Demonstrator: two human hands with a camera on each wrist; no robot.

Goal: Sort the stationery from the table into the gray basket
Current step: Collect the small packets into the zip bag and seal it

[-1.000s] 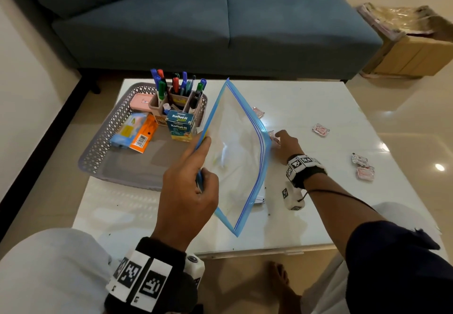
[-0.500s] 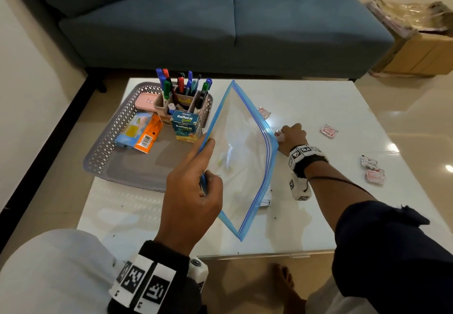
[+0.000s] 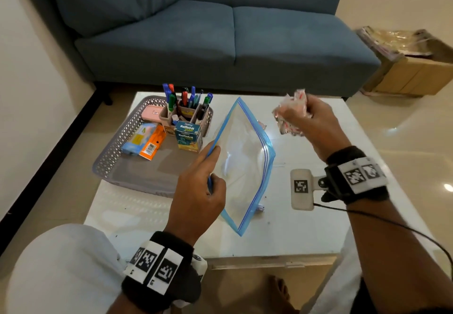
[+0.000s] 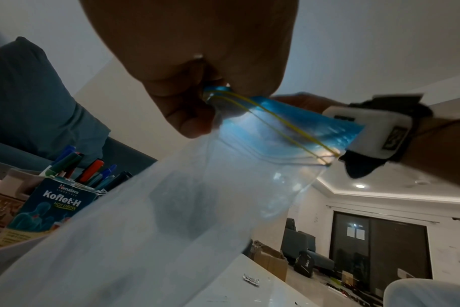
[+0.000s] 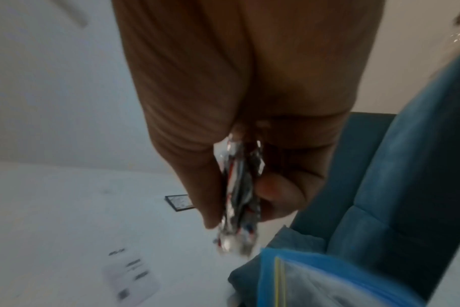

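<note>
My left hand (image 3: 208, 166) pinches the blue zip edge of a clear plastic zip bag (image 3: 242, 161), holding it upright over the white table (image 3: 294, 235); the left wrist view shows the bag (image 4: 171, 218) with its mouth spread. My right hand (image 3: 301, 120) is raised to the right of the bag's mouth and grips a bunch of small silver-and-red packets (image 3: 291, 115), seen pinched between thumb and fingers as packets (image 5: 239, 197). The gray basket (image 3: 115, 152) sits at the table's left, holding a pen holder with markers (image 3: 186, 107), a teal box (image 3: 187, 138), an orange pack and a pink case.
A blue sofa (image 3: 220, 39) stands behind the table and a cardboard box (image 3: 411, 68) lies on the floor at the right. One small packet (image 3: 261, 125) lies on the table behind the bag. My knees are at the table's near edge.
My right hand has lifted from the table with a bunch of packets and now hovers beside the bag's mouth. The left hand keeps holding the bag. The camera tilted up slightly.
</note>
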